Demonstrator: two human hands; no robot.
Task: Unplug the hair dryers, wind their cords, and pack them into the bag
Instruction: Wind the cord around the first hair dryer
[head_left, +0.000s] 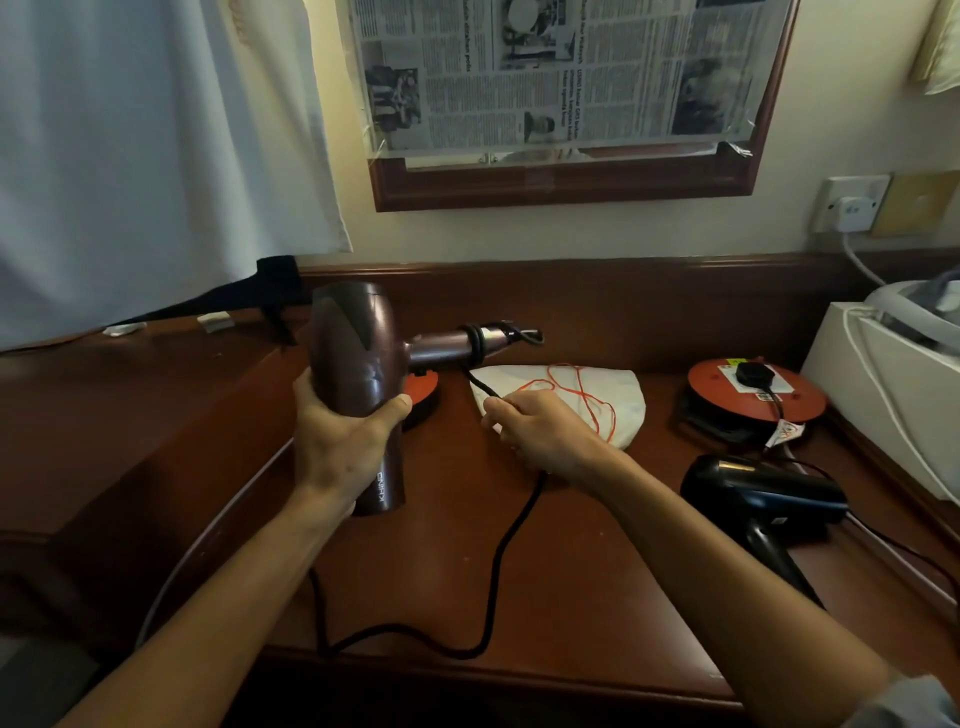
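Gripping the maroon hair dryer (358, 384) by its barrel with the left hand (337, 441), handle sticking out sideways with a few cord loops on it. Right hand (545, 431) pinches the black cord (511, 535) just beside it. White bag (618, 400) lies behind that hand, black dryer (763, 493) further right on the desk (571, 597).
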